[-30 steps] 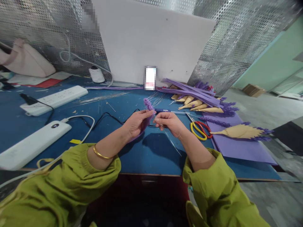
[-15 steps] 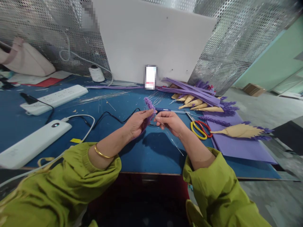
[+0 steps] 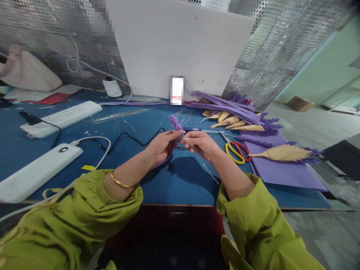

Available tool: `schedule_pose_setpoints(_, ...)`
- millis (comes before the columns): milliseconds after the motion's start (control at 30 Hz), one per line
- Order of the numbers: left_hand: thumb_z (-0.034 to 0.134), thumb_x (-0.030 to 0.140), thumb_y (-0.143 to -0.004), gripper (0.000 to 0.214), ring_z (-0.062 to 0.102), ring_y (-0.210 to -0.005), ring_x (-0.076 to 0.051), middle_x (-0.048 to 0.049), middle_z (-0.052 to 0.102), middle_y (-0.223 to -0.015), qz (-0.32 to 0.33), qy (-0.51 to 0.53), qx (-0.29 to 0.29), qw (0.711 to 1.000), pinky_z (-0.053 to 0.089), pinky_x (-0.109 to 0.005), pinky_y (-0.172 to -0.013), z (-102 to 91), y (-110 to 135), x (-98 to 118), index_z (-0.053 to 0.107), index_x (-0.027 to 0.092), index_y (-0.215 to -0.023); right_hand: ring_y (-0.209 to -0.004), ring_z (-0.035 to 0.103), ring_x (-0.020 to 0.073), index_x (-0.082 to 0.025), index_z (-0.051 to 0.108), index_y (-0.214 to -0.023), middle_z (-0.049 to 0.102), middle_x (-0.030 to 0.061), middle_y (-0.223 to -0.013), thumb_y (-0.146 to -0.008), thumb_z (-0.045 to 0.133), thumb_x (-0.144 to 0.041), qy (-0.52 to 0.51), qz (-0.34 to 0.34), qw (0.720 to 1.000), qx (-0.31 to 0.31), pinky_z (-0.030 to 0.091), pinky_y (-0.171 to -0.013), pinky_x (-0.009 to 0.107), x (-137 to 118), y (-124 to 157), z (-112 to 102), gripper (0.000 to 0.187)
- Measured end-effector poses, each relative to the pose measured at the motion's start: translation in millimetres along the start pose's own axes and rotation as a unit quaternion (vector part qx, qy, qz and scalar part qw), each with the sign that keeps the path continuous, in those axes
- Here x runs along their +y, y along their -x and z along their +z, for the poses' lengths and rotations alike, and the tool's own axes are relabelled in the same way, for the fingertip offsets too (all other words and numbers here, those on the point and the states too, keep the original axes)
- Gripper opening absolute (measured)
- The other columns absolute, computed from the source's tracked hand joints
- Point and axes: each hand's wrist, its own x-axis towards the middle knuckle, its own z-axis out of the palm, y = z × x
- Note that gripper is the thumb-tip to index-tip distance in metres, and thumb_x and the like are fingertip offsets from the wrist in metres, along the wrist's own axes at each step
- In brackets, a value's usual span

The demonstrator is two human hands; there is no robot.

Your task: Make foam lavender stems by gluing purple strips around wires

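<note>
My left hand (image 3: 161, 145) pinches a purple fringed foam strip (image 3: 175, 123) that is wound into a small flower spike above its fingertips; the loose end of the strip hangs under the palm. My right hand (image 3: 201, 144) is closed on a thin wire stem (image 3: 209, 172) that runs down and to the right from the spike. Both hands meet over the middle of the blue mat (image 3: 180, 180). Green sleeves cover both forearms, and a gold bangle (image 3: 119, 182) sits on my left wrist.
Yellow and red scissors (image 3: 236, 152) lie right of my right hand. Purple foam sheets (image 3: 284, 170) and finished tan cones with purple spikes (image 3: 281, 153) fill the right side. Two white power strips (image 3: 63, 116), a cable (image 3: 132, 138) and loose wires (image 3: 120, 115) lie on the left. A white board (image 3: 180, 48) stands behind.
The hands stay together at the spike; the fingers shift slightly around the strip and wire. The view has drifted a little.
</note>
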Motion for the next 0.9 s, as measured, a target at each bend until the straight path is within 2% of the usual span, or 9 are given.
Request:
schedule_pose_setpoints(100,0.076,0.031,-0.069,0.021,0.058,-0.066,-0.013,-0.0029,0.068,-0.071,-0.002,-0.015,0.01,1.0,0.042,-0.025,-0.063,0.6,2,4,0.074,0.015,-0.082,-0.043,0.047,0.0063,-0.014,0.069,-0.069,0.063,0.0007,-0.056,-0.064,0.079,-0.036,0.018,-0.007,1.0,0.016,0.036,-0.042,0.02,-1,0,0,0.024)
schedule_pose_setpoints(233,0.07,0.028,-0.068,0.015,0.058,-0.065,-0.014,-0.0041,0.07,-0.071,0.013,-0.014,0.022,1.0,0.042,-0.025,-0.061,1.3,1,8,0.075,0.015,-0.074,-0.042,0.046,0.0069,-0.015,0.068,-0.067,0.062,0.001,-0.054,-0.064,0.078,-0.036,0.039,-0.017,0.999,0.031,0.036,-0.042,0.021,-2,0,-1,0.023)
schedule_pose_setpoints(433,0.081,0.023,-0.058,0.017,0.05,-0.051,-0.01,-0.0023,0.065,-0.06,0.04,-0.086,0.066,0.993,0.036,-0.024,-0.051,2.6,1,9,0.074,0.013,-0.07,-0.041,0.045,0.0072,-0.015,0.067,-0.066,0.061,-0.0004,-0.053,-0.064,0.076,-0.036,0.103,-0.035,0.993,0.039,0.037,-0.043,0.022,0,-1,0,0.022)
schedule_pose_setpoints(500,0.08,0.023,-0.058,0.015,0.051,-0.052,-0.01,-0.0025,0.066,-0.06,0.054,-0.098,0.064,0.992,0.037,-0.024,-0.051,3.3,2,9,0.074,0.014,-0.067,-0.041,0.047,0.0079,-0.016,0.066,-0.066,0.062,-0.0003,-0.054,-0.065,0.075,-0.039,0.127,-0.045,0.99,0.045,0.037,-0.044,0.023,0,-1,1,0.025)
schedule_pose_setpoints(600,0.079,0.023,-0.06,0.012,0.053,-0.054,-0.011,-0.0031,0.067,-0.062,0.061,-0.108,0.054,0.991,0.039,-0.024,-0.053,4.8,5,8,0.074,0.015,-0.067,-0.047,0.052,0.0088,-0.017,0.065,-0.071,0.064,0.0005,-0.064,-0.071,0.072,-0.046,0.141,-0.07,0.983,0.09,0.038,-0.047,0.023,1,-3,2,0.03)
schedule_pose_setpoints(700,0.08,0.026,-0.061,0.015,0.05,-0.05,-0.01,-0.0022,0.065,-0.059,0.047,-0.139,0.028,0.989,0.037,-0.024,-0.051,6.8,9,5,0.075,0.015,-0.07,-0.054,0.053,0.0085,-0.018,0.068,-0.078,0.062,-0.0007,-0.068,-0.074,0.07,-0.05,0.114,-0.089,0.983,0.117,0.039,-0.051,0.022,2,-4,0,0.032)
schedule_pose_setpoints(833,0.084,0.033,-0.059,0.022,0.05,-0.051,-0.01,-0.0029,0.066,-0.06,0.008,-0.144,-0.018,0.989,0.037,-0.023,-0.05,8.2,12,-1,0.074,0.015,-0.067,-0.056,0.047,0.0068,-0.019,0.07,-0.083,0.06,-0.0021,-0.069,-0.069,0.076,-0.042,0.028,-0.061,0.996,0.055,0.033,-0.049,0.02,5,-5,-4,0.028)
schedule_pose_setpoints(900,0.084,0.039,-0.058,0.028,0.052,-0.053,-0.01,-0.0035,0.067,-0.064,0.0,-0.133,-0.03,0.991,0.038,-0.022,-0.051,7.4,11,-4,0.075,0.015,-0.07,-0.055,0.044,0.0061,-0.018,0.069,-0.081,0.06,-0.0023,-0.07,-0.066,0.079,-0.037,-0.012,-0.06,0.997,0.048,0.031,-0.047,0.02,6,-6,-5,0.027)
